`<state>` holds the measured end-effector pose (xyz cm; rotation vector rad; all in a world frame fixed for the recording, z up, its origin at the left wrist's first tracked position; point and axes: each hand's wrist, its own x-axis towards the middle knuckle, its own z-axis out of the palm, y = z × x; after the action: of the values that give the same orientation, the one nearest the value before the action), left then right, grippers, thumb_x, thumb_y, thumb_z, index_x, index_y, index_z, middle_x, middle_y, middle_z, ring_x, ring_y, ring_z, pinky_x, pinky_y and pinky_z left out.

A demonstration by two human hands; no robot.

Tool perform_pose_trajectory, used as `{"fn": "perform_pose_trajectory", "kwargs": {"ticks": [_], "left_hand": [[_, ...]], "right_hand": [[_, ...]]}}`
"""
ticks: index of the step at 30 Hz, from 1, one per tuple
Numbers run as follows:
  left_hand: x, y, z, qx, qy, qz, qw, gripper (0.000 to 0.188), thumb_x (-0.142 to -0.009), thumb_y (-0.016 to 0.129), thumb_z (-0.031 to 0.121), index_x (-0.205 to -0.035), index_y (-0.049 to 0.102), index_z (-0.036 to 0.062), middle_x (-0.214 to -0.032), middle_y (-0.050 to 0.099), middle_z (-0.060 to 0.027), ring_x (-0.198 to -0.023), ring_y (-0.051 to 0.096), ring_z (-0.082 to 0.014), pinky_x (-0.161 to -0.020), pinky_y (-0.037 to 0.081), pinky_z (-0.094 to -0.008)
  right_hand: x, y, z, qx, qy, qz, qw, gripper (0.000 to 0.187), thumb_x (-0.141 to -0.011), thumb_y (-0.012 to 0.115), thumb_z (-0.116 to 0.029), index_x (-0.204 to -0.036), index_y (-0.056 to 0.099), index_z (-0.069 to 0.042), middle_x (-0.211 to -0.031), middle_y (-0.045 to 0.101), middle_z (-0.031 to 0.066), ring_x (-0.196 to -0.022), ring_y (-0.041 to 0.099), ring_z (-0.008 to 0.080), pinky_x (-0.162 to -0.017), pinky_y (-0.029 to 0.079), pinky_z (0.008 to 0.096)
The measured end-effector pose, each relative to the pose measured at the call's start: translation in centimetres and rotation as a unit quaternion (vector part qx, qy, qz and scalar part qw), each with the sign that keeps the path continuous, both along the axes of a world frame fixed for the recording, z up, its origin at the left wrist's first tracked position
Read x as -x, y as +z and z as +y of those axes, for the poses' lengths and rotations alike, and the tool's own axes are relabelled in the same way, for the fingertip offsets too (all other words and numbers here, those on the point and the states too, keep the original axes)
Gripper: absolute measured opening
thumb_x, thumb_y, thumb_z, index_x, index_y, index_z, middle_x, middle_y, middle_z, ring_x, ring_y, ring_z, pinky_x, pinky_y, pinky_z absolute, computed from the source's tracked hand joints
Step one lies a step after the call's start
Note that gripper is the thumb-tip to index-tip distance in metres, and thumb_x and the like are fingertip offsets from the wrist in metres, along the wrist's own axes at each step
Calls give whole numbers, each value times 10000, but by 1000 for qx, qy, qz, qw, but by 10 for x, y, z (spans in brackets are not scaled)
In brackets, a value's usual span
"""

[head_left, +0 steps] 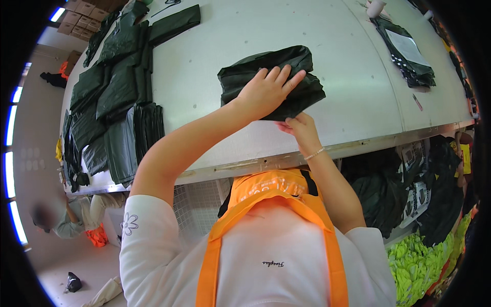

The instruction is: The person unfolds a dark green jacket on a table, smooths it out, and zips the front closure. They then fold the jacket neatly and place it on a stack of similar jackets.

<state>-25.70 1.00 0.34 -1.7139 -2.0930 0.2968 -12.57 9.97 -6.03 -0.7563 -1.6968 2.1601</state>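
Observation:
A black plastic bag point(271, 56), shiny and creased, lies folded on the white table point(327, 20) in front of me. My left hand point(268, 92) rests flat across its top, fingers spread. At the bag's near edge, my right hand point(302, 130) pinches the lower border between thumb and fingers. The underside of the bag and whatever may be inside it are hidden.
Stacks of similar dark packages point(120, 92) cover the table's left side. Toward the far right lie more dark packages point(409, 56) with a white sheet, plus a small pen-like item point(418, 102). Bright yellow-green pieces point(424, 266) are heaped below. Another person point(71, 217) is at the left.

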Motion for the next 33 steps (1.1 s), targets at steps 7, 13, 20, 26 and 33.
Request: {"fn": "perform_pose_trajectory", "kwargs": {"ticks": [7,13,20,26,33], "left_hand": [[-5,-3,21,-27,18,-160,987,564,-791,635,185,-1293,436,24,-1320,456,-130,-970,560,-240,-732,506,-297],[-9,-28,27,26,-14,-117,993,494,-752,606,146,-1227,504,56,-1431,366,-121,-920,549,-208,-697,482,-299],[-41,-90,35,52,-48,-64,995,407,-785,562,187,-1176,561,72,-1371,470,-69,-933,525,-166,-683,443,-271],[-62,-123,49,104,-6,-66,992,326,-798,554,236,-1092,615,111,-1201,538,-41,-983,504,-204,-728,433,-330],[-26,-82,68,41,-10,-263,964,540,-624,732,146,-1132,559,80,-1245,515,-84,-1098,501,-258,-902,418,-370]], "right_hand": [[11,-2,15,-607,142,-26,781,137,-754,572,-61,-871,640,-37,-891,609,126,-844,568,299,-753,481,375],[13,-33,51,-674,228,-204,673,225,-841,594,-280,-892,666,-73,-906,611,70,-846,588,256,-710,471,388],[-14,-23,116,-739,264,-141,604,309,-781,649,-425,-802,655,-117,-821,611,4,-875,554,191,-748,411,334],[-11,-23,129,-752,372,38,543,223,-773,687,-287,-759,616,-76,-861,608,32,-855,582,201,-723,457,319],[-20,-55,66,-576,343,-121,732,208,-827,602,-145,-1014,594,-55,-971,593,111,-838,625,305,-717,515,409]]}}
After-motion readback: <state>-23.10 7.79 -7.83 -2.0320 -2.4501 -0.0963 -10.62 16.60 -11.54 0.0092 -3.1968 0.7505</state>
